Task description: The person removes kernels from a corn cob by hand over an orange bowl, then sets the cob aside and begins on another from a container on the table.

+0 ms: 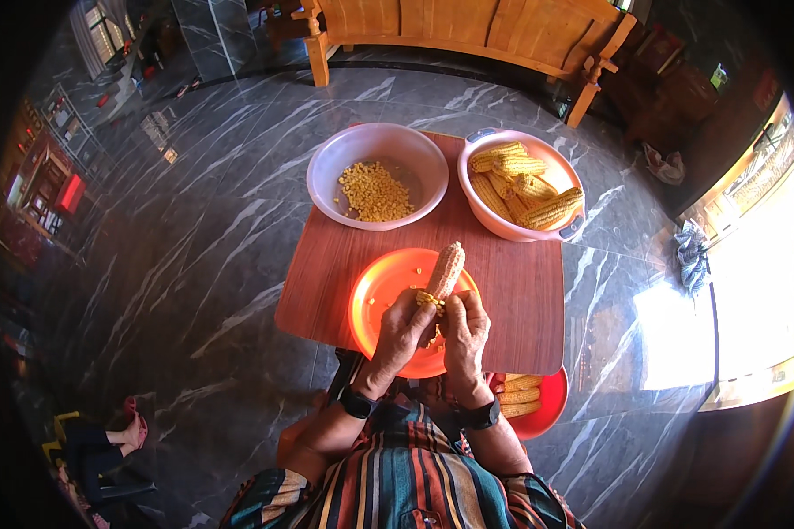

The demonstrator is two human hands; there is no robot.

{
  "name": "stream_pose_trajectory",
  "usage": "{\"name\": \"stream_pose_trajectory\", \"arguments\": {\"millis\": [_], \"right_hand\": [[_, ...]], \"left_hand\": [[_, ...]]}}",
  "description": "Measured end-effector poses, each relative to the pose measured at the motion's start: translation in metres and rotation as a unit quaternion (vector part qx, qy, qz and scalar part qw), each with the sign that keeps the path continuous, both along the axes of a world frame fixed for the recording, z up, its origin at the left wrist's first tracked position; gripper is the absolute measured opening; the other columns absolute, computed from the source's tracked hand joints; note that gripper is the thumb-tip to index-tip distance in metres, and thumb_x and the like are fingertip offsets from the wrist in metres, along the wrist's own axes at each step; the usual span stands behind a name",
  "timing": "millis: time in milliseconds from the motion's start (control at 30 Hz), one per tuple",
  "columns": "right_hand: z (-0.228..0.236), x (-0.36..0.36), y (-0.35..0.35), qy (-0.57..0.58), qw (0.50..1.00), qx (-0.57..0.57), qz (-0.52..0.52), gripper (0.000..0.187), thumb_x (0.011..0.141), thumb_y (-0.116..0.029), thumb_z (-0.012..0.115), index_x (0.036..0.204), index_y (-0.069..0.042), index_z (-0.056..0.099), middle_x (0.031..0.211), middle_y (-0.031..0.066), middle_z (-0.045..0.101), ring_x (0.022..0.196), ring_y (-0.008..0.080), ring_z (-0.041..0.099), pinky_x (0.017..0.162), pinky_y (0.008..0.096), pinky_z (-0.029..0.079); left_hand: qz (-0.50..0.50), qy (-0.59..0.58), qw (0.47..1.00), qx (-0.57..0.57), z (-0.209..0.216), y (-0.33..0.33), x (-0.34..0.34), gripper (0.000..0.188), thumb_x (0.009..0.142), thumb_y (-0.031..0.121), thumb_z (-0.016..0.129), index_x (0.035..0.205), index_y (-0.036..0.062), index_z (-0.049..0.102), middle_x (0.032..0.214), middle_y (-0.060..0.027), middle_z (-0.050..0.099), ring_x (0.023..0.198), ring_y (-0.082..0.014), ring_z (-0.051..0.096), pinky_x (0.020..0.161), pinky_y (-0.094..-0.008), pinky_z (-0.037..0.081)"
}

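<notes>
Both my hands hold one corn cob (445, 271) over an orange basin (370, 304). Its upper part is bare of kernels and points away from me, while yellow kernels show near my fingers. My left hand (403, 324) is closed round the lower part of the cob. The fingers of my right hand (466, 331) press against its right side by the remaining kernels. A few loose kernels lie in the orange basin beneath. My palms hide the cob's lower end.
On the brown table (520, 300), a pale basin (326, 203) of loose kernels stands far left, and a pink basin (503, 227) of whole cobs far right. A red basin (551, 410) with cobs sits below the table's right edge. Beyond is a wooden bench (468, 31). Another person's foot (134, 432) shows at lower left.
</notes>
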State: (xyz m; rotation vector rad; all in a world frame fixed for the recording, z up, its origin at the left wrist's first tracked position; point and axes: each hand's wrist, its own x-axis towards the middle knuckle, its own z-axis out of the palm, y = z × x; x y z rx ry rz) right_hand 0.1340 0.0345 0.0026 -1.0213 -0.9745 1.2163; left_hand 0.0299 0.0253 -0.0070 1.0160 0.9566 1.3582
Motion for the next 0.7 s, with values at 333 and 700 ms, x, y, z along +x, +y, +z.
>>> {"name": "stream_pose_trajectory", "arguments": {"millis": [333, 700], "right_hand": [[-0.036, 0.013, 0.001, -0.038, 0.998, -0.053, 0.005, 0.023, 0.093, -0.019, 0.048, 0.076, -0.004, 0.052, 0.06, -0.0025, 0.045, 0.05, 0.0034, 0.039, 0.046, 0.0179, 0.034], [0.01, 0.003, -0.008, -0.002, 0.998, -0.006, 0.066, 0.016, 0.091, -0.017, 0.054, 0.088, -0.002, 0.051, 0.071, -0.0017, 0.051, 0.059, 0.0035, 0.043, 0.053, 0.0177, 0.037]], "left_hand": [[0.024, -0.115, 0.99, -0.071, -0.005, 0.007, -0.004, 0.033, 0.09, 0.038, 0.049, 0.099, 0.0063, 0.049, 0.073, -0.002, 0.055, 0.055, -0.0069, 0.051, 0.043, -0.0198, 0.039], [0.033, -0.064, 0.996, -0.058, 0.001, 0.003, -0.002, 0.021, 0.093, 0.022, 0.049, 0.097, 0.0014, 0.051, 0.08, -0.0015, 0.053, 0.062, -0.0057, 0.05, 0.052, -0.021, 0.043]]}}
